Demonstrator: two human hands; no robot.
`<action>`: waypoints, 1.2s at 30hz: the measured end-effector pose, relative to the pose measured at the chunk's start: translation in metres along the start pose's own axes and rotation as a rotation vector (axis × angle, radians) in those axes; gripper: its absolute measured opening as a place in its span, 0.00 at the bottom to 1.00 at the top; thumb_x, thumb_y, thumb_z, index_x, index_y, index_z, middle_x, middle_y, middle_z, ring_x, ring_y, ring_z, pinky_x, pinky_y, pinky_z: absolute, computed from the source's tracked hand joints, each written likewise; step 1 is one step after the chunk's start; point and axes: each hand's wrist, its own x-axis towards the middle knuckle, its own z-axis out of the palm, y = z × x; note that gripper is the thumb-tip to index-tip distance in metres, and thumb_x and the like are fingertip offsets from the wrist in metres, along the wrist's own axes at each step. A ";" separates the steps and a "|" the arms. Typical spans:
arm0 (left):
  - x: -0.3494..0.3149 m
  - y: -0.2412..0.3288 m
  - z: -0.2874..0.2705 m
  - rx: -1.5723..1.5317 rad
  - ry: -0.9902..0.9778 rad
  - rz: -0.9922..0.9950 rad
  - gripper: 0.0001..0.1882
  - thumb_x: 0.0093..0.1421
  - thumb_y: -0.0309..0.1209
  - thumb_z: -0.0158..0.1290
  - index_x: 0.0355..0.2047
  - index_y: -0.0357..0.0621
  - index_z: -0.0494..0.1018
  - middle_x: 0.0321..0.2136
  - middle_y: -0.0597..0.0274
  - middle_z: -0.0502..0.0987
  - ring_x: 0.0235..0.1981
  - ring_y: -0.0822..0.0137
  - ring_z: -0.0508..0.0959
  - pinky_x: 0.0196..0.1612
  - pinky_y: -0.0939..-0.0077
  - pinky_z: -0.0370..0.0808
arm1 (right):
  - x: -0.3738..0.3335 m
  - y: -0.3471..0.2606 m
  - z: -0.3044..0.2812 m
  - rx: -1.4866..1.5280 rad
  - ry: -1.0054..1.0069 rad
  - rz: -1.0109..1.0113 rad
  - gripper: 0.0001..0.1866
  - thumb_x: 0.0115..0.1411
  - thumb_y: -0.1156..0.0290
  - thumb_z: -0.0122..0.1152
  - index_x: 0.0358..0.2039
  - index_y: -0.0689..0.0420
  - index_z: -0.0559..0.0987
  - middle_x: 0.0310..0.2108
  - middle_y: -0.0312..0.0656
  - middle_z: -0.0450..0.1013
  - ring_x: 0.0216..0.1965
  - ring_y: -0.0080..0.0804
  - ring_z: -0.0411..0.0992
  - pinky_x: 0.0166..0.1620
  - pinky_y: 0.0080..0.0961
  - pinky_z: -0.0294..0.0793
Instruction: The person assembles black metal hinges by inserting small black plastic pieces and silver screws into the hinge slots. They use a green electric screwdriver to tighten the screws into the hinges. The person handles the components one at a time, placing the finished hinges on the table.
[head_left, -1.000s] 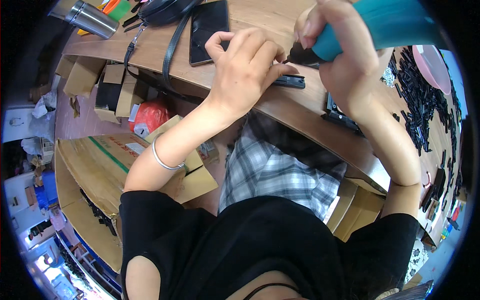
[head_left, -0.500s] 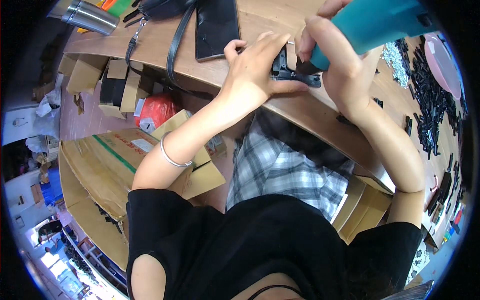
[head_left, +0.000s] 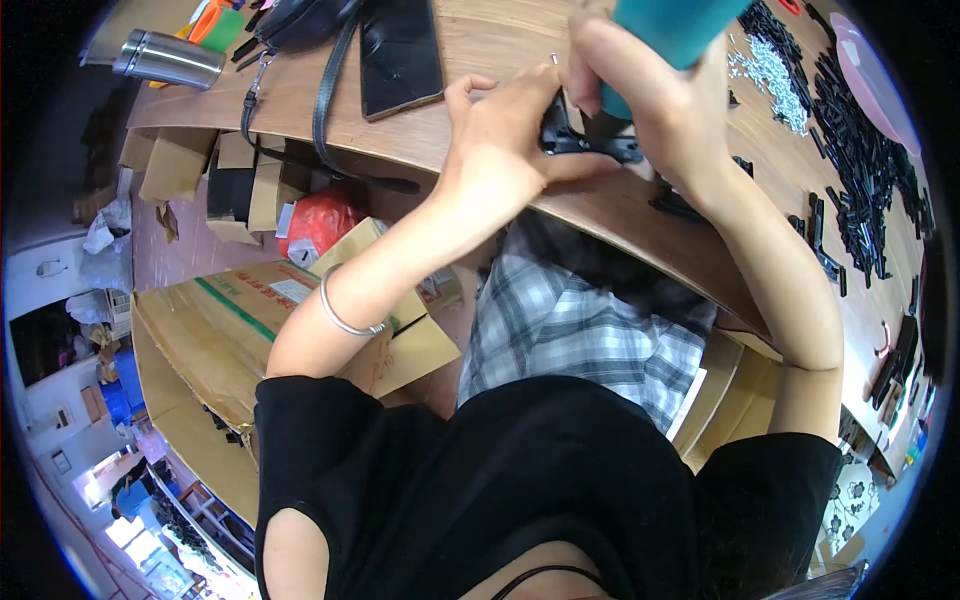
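My left hand pinches a small black plastic part at the near edge of the wooden table. A silver bangle circles that forearm. My right hand is wrapped around the handle of a teal power screwdriver, whose tip points down onto the black part. A small screw stands between the fingertips above the part.
A dark phone lies face up to the left, beside a black bag strap and a steel tumbler. Several black plastic pieces and a heap of screws cover the right side. Cardboard boxes sit under the table.
Both hands have come together over the black part. The left hand shifted right to grip it, and the teal screwdriver swung down onto it.
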 end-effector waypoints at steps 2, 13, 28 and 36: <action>-0.002 0.014 0.004 -0.019 -0.046 -0.025 0.35 0.38 0.46 0.64 0.44 0.45 0.65 0.35 0.61 0.74 0.42 0.65 0.72 0.47 0.66 0.54 | -0.012 -0.001 -0.010 -0.182 -0.025 -0.005 0.10 0.53 0.81 0.46 0.38 0.67 0.66 0.13 0.38 0.65 0.15 0.24 0.63 0.22 0.19 0.63; -0.008 0.031 0.019 -0.002 -0.006 -0.051 0.37 0.36 0.45 0.65 0.44 0.40 0.66 0.36 0.59 0.73 0.41 0.64 0.72 0.46 0.66 0.56 | -0.019 -0.011 -0.009 -0.277 -0.084 0.052 0.06 0.56 0.77 0.43 0.25 0.65 0.67 0.11 0.37 0.61 0.13 0.22 0.59 0.20 0.18 0.58; 0.015 0.024 0.017 0.047 0.122 0.052 0.28 0.51 0.54 0.52 0.33 0.38 0.66 0.56 0.43 0.56 0.58 0.42 0.55 0.50 0.49 0.56 | -0.118 -0.101 -0.231 -1.054 0.894 -0.229 0.21 0.52 0.76 0.58 0.46 0.67 0.65 0.18 0.37 0.68 0.21 0.21 0.68 0.27 0.16 0.68; 0.067 0.022 0.011 0.233 -0.132 0.069 0.18 0.45 0.37 0.59 0.32 0.40 0.68 0.29 0.54 0.73 0.36 0.54 0.72 0.44 0.62 0.61 | -0.187 -0.136 -0.242 -1.818 1.086 0.040 0.45 0.48 0.62 0.67 0.57 0.66 0.50 0.51 0.48 0.58 0.53 0.38 0.57 0.52 0.32 0.60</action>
